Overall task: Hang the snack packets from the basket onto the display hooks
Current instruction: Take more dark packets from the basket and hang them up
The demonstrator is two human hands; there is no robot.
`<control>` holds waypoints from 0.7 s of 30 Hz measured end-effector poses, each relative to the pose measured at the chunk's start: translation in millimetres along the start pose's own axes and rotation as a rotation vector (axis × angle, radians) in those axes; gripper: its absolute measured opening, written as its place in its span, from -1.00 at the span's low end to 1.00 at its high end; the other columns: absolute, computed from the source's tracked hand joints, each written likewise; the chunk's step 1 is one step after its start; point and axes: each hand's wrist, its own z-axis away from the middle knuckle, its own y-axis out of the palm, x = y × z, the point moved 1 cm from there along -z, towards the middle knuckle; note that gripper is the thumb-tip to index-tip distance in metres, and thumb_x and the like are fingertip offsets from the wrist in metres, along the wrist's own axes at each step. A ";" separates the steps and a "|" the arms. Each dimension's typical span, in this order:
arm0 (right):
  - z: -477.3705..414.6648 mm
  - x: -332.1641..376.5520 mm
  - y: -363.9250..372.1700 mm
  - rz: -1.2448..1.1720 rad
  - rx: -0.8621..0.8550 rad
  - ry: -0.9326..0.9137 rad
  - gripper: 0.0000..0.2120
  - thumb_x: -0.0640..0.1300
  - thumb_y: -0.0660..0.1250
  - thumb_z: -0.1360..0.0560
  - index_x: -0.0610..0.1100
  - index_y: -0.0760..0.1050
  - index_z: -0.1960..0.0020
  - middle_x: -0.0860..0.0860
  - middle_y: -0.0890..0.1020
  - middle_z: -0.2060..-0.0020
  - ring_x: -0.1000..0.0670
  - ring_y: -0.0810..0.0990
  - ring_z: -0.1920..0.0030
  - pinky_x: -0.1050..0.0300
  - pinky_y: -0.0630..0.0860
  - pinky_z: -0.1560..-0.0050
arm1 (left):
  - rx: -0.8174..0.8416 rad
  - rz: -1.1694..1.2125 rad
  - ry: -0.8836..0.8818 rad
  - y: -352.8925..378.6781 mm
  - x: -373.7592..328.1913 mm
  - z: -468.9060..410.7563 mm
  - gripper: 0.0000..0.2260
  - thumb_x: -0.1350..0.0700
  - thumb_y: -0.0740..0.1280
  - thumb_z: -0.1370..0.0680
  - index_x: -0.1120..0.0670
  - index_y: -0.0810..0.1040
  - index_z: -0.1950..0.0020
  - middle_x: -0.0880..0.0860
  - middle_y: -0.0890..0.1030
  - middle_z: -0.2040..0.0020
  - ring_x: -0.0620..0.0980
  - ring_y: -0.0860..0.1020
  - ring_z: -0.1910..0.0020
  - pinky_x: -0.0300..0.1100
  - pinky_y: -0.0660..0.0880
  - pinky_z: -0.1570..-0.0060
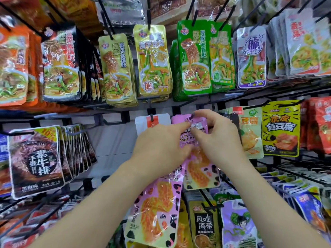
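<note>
Grip: left hand [161, 145] and right hand [220, 138] pinching the top of a pink packet [200, 169], centre frame, just right of a white packet [157, 120].
Spare: second pink packet [157, 208] below the left wrist.
Technique: top edge taut, hole square to the hook tip.
Pose: forearms rising from below, fingertips meeting.

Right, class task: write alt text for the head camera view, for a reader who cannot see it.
A person's left hand and right hand hold pink snack packets up at the middle row of a display rack, the right pinching one packet's top. Yellow packets, green packets and others hang from hooks above.
</note>
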 end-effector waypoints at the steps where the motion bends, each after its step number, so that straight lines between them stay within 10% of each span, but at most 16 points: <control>1: 0.8 -2.4 1.3 0.088 0.009 -0.023 -0.65 -0.13 0.40 -0.48 0.08 0.51 -0.24 0.10 0.61 -0.01 0.08 0.55 0.08 0.18 0.43 0.06 | 0.037 0.016 -0.005 1.6 1.7 -0.3 -0.47 -0.23 0.25 -0.54 -0.27 0.20 -0.48 -0.09 0.52 0.25 0.02 0.56 -0.05 -0.14 0.43 0.16; 6: 11.1 -11.4 7.3 0.398 0.025 -0.096 -0.54 -0.02 0.42 -0.47 0.06 0.38 -0.33 0.03 0.37 0.06 -0.05 0.45 0.16 0.11 0.32 0.21 | 0.132 0.124 -0.003 8.2 12.8 0.1 -0.40 -0.14 0.31 -0.55 -0.17 0.15 -0.54 0.01 0.62 -0.14 0.06 0.53 -0.16 -0.07 0.46 -0.06; 13: 10.8 -11.4 10.9 0.493 -0.023 -0.178 -0.55 -0.05 0.42 -0.47 -0.10 0.43 -0.32 -0.02 0.32 0.10 -0.07 0.39 0.20 0.08 0.36 0.28 | 0.161 0.258 0.005 12.5 18.9 -1.9 -0.48 0.13 0.27 -0.59 -0.12 0.23 -0.52 0.01 0.63 0.09 0.07 0.54 0.08 -0.09 0.46 0.05; 17: 19.0 -7.5 -6.9 0.016 0.055 0.036 -0.76 0.02 0.32 -0.54 0.07 0.54 -0.20 0.04 0.53 0.19 0.04 0.51 0.24 0.17 0.39 0.23 | 0.115 0.501 -0.001 2.1 25.0 8.0 -0.52 0.26 0.26 -0.58 -0.20 0.40 -0.39 -0.08 0.48 0.21 -0.07 0.46 0.32 -0.27 0.42 0.32; 21: 46.1 6.7 -18.6 -0.592 0.519 0.279 -0.67 0.10 0.38 -0.38 0.13 0.56 -0.15 0.08 0.72 0.10 0.14 0.68 0.10 0.26 0.52 0.11 | -0.017 0.870 -0.041 -15.5 20.2 23.2 -0.59 0.30 0.47 -0.43 -0.13 0.57 -0.15 0.05 0.66 0.28 -0.06 0.56 0.39 -0.20 0.53 0.34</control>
